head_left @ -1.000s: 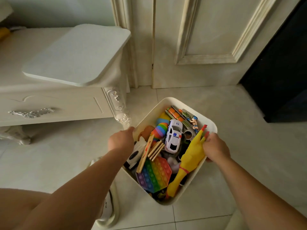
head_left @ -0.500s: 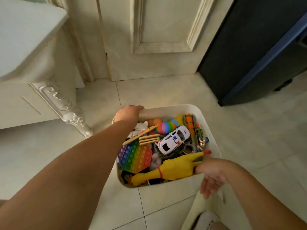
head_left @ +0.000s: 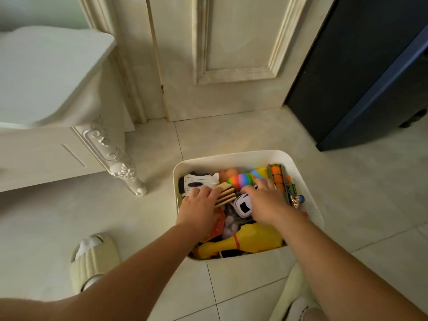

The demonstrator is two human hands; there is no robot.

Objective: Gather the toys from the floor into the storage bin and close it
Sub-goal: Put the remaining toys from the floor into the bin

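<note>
A white storage bin (head_left: 234,156) stands on the tiled floor, full of toys and with no lid on it. Inside lie a yellow rubber chicken (head_left: 250,239), a white toy car (head_left: 243,205), a rainbow striped toy (head_left: 240,179), a black-and-white plush (head_left: 199,180), wooden slats (head_left: 225,195) and an orange-and-green toy (head_left: 278,177). My left hand (head_left: 200,208) lies flat on the toys at the bin's left side, fingers spread. My right hand (head_left: 266,200) rests palm down over the toy car, fingers apart. Neither hand grips anything that I can see.
A white carved cabinet (head_left: 46,144) with a curled leg (head_left: 125,172) stands left of the bin. Behind is a cream door (head_left: 231,54). A dark blue piece of furniture (head_left: 370,77) fills the right. My slippered foot (head_left: 92,258) is at lower left.
Both hands have left the bin's rim and moved inside onto the toys. The bin now stands squarer to me, on the floor between my feet.
</note>
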